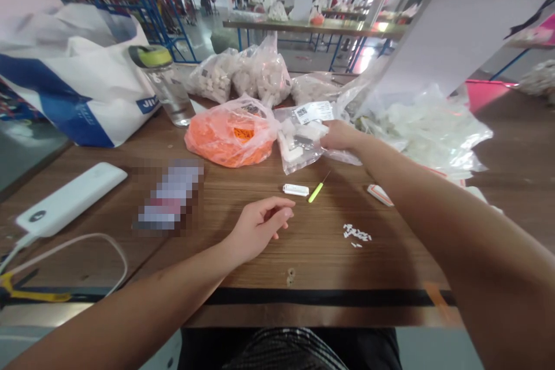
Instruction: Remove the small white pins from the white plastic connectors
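Head view: right hand point(342, 135) rests on a clear plastic bag point(299, 147) of white plastic parts with a barcode label, at the far side of the tabletop point(321, 260). Its fingers point(330, 132) lie over the bag's edge, partly hidden; can't tell if they pinch the film or just press on it. Slippery film, so a flat press likely steadies it better than a light pinch. Left hand point(258, 228) hovers nearer the front, fingers loosely curled, nothing visible in them, just short of a small white plastic tag point(295, 189) and a lime-handled needle tool point(316, 191). Small white bits point(356, 233) lie loose to the right. Orange-filled bag point(229, 139) sits just left of the clear bag; bags of white parts point(260, 75) and a water bottle point(162, 87) stand behind.
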The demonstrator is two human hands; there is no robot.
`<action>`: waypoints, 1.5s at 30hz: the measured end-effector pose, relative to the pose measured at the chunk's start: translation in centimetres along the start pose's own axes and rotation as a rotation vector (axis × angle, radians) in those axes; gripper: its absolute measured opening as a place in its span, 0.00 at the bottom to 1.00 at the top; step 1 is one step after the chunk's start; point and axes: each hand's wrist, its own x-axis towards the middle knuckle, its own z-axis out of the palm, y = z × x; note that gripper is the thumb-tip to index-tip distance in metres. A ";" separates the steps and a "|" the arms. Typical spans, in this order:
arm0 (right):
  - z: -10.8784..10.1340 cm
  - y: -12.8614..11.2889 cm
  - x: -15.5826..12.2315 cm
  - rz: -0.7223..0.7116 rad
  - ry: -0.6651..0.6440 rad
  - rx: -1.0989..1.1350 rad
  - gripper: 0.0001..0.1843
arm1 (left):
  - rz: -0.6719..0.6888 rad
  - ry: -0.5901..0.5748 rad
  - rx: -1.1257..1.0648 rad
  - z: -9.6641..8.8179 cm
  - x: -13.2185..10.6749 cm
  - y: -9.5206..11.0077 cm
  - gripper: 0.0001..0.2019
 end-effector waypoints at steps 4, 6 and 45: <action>-2.1 0.7 -1.2 0.194 -0.066 0.275 0.11 | 0.002 0.008 0.019 0.0 0.1 -0.2 0.14; -2.8 0.9 -1.8 0.298 -0.097 0.446 0.08 | 0.013 0.008 0.025 0.0 0.2 -0.2 0.14; 1.1 1.8 -11.3 -0.088 -0.040 -0.137 0.24 | 0.034 -0.005 0.074 -0.1 0.2 -0.2 0.14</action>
